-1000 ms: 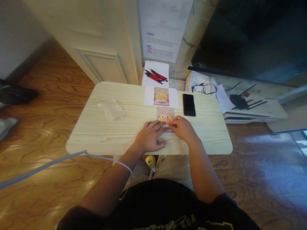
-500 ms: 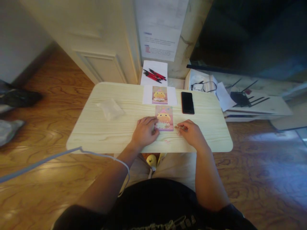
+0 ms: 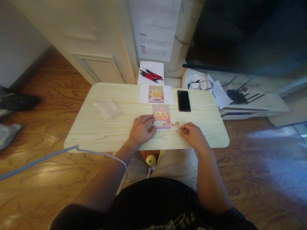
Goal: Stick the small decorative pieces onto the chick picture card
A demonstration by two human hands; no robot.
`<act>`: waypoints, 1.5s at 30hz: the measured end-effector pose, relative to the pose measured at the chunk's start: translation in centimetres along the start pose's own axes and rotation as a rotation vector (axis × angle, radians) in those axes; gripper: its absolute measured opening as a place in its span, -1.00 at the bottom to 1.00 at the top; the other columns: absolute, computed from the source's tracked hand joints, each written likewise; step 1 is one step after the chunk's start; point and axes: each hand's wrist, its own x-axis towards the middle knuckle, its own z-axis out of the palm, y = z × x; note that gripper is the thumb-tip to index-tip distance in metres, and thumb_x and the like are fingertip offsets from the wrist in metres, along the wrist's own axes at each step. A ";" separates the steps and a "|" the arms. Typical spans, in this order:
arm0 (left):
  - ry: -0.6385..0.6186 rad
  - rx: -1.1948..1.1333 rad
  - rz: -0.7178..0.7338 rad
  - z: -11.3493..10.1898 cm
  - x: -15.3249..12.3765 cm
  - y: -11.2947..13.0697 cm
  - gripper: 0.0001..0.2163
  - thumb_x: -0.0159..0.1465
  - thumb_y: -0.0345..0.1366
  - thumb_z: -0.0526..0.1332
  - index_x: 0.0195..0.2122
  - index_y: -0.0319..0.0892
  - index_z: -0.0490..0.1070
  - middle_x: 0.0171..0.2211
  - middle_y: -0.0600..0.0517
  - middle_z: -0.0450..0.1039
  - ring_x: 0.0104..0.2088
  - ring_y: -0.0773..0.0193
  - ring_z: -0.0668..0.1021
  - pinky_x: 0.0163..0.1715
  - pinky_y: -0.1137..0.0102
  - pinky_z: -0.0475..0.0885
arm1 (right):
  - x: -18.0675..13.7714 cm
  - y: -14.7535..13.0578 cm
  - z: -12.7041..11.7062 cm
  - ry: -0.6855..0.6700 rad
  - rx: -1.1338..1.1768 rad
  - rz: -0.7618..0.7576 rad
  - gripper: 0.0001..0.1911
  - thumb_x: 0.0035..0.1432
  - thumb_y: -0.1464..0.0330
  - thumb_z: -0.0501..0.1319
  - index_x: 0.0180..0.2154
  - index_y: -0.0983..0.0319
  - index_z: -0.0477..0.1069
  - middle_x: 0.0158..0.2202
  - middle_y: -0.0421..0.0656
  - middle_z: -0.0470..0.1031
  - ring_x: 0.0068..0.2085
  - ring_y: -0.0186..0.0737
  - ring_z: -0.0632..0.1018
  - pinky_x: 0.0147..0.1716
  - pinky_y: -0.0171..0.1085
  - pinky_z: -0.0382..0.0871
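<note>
A small jigsaw picture of a yellow duck [image 3: 161, 116] lies flat near the front middle of the pale wooden table [image 3: 100, 131]. My left hand [image 3: 141, 130] rests with curled fingers against the puzzle's left edge. My right hand [image 3: 193, 136] lies to the right of the puzzle, fingers pinched on a small loose piece. Tiny loose pieces [image 3: 176, 123] lie between the puzzle and my right hand. A reference print of the same duck [image 3: 156, 94] lies on white paper farther back.
A black phone [image 3: 184, 100] lies right of the print. A clear plastic bag [image 3: 106, 108] sits on the table's left part. Red and black pens [image 3: 150, 75] lie on paper behind the table. Glasses [image 3: 200, 84] and a router [image 3: 238, 95] sit on a low shelf at right.
My right hand left the puzzle and moved right, down to the loose pieces. My left hand slid from over the puzzle to its left edge, uncovering the picture.
</note>
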 end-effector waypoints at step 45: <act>-0.037 -0.050 0.005 -0.3 -0.1 0.0 -0.60 0.21 -0.19 0.27 0.09 -0.02 0.56 0.16 0.03 0.54 0.14 -0.03 0.49 0.15 0.00 0.33 | 6.5 -7.6 6.2 -0.139 -0.106 -0.226 -0.76 0.25 0.57 0.20 -0.21 0.20 0.60 -0.10 -0.08 0.61 -0.01 -0.14 0.55 0.09 -0.20 0.35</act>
